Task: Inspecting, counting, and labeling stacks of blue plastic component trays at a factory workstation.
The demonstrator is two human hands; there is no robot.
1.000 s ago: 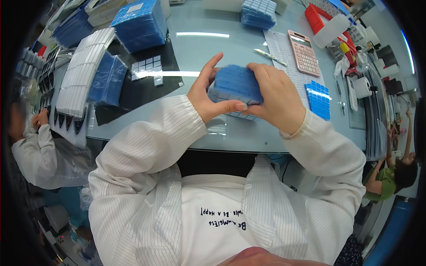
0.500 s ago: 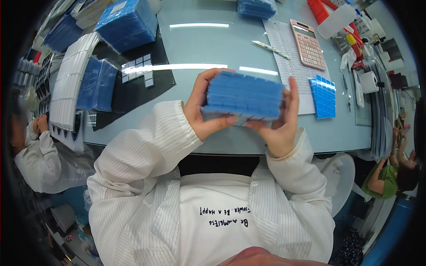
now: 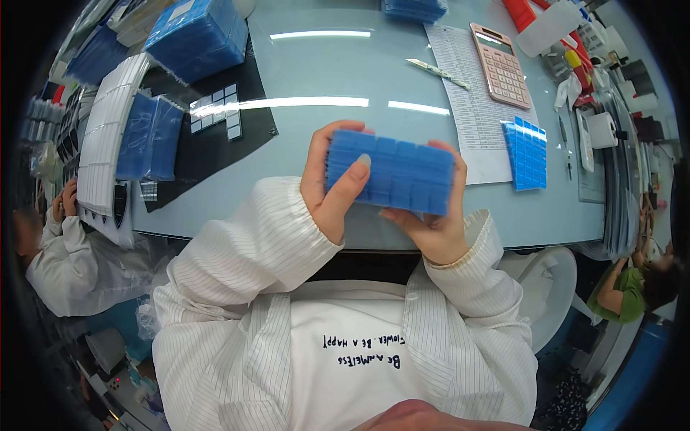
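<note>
Between my two hands is a thick stack of blue sheets (image 3: pixel 402 172), each marked off into small rectangles, raised above the near part of the table. My left hand (image 3: pixel 332 183) grips its left end, with the thumb lying across the blue face. At the right end my right hand (image 3: pixel 442 215) holds on, thumb under the lower edge and fingers behind the far side. The stack is slightly blurred, and most of my fingers are hidden behind it. Right of the stack, a few similar blue sheets (image 3: pixel 528 154) lie on the table.
A pink calculator (image 3: pixel 501 66) and a craft knife (image 3: pixel 437 73) rest on printed paper (image 3: pixel 478 133). On the left are a black mat (image 3: pixel 248 118) with small square pieces, a wrapped blue bundle (image 3: pixel 198 39) and white strips (image 3: pixel 111 136). Two other people work at either side.
The stack has tipped so its broad blue face shows, and it has dropped slightly toward me. My left thumb has moved from the lower edge onto that face.
</note>
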